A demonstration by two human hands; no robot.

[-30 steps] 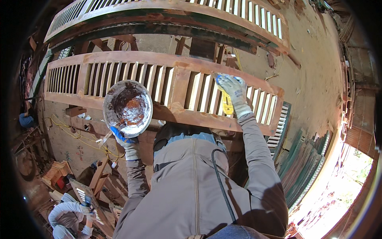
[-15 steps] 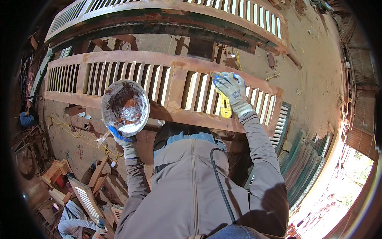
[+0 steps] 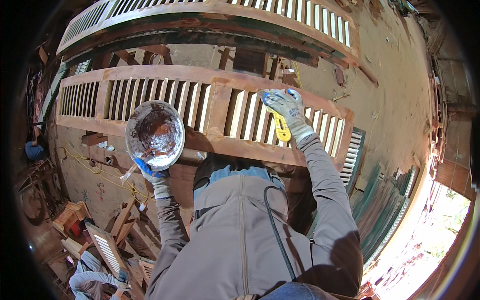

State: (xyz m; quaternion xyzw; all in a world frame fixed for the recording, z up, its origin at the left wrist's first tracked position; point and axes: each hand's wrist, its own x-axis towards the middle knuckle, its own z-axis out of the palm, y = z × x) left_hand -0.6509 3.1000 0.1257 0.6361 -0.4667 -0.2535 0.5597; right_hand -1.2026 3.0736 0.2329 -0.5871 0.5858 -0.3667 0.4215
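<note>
My left hand (image 3: 152, 176), in a grey glove with blue fingertips, grips a round metal bowl (image 3: 172, 151) by its near rim. Reddish-brown paste lies in the bowl and silvery smears coat its wall. A pale stick-like thing (image 3: 129, 172) pokes out beside that hand; its kind is unclear. Gloved likewise, my right hand (image 3: 290, 112) is closed round a yellow-handled scraper (image 3: 281, 127). Its blade end rests at the upper rail of a louvered wooden shutter (image 3: 220, 110), mostly hidden by my fingers. The bowl hangs over the shutter's near edge, left of centre.
Another louvered shutter (image 3: 210, 7) lies beyond, on dark green-edged pieces. Green shutters (image 3: 382, 210) lean in a row at the right. A yellow cord (image 3: 100, 172) runs over the floor at left. Another person (image 3: 92, 277) handles a shutter panel (image 3: 107, 250) at the lower left.
My right hand has shifted slightly left along the shutter's upper rail, and the scraper handle has tilted more. The bowl has moved a little left. The other person has shifted slightly.
</note>
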